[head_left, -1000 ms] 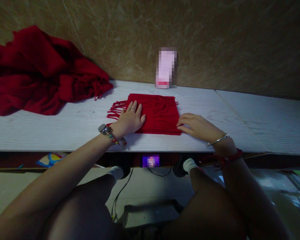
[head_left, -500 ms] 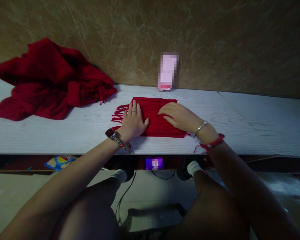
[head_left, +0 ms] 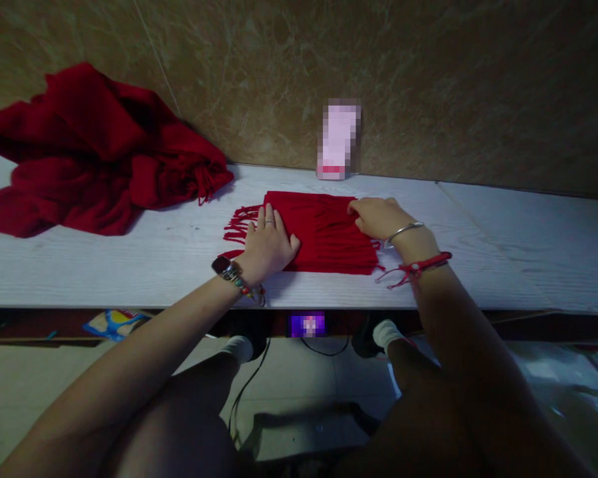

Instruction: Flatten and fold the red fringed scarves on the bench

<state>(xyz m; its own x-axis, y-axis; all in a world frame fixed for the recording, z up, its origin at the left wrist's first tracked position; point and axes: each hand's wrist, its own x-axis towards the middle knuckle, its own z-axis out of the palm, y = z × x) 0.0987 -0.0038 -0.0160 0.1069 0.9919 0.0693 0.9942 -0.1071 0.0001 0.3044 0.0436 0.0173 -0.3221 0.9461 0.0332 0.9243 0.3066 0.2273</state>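
Observation:
A red scarf (head_left: 319, 232) lies folded into a flat rectangle on the white wood-grain tabletop (head_left: 179, 272). Its fringe sticks out at the left side and at the lower right. Flat on the left part of the scarf rests my left hand (head_left: 269, 242), fingers stretched and thumb spread. At the upper right corner of the scarf is my right hand (head_left: 379, 219), its fingers bent and closed on the cloth edge; the fingertips are partly hidden.
A crumpled heap of red fringed cloth (head_left: 90, 159) lies at the left against the brown marbled wall (head_left: 428, 86). A pink, blurred phone-like object (head_left: 337, 141) leans on the wall. Below the table edge are a lit screen (head_left: 306, 324), a snack bag (head_left: 114, 324) and a cable (head_left: 249, 388).
My right hand has moved right, from flat over the middle of the scarf to its upper right corner, with fingers now bent. My left hand has stayed in place.

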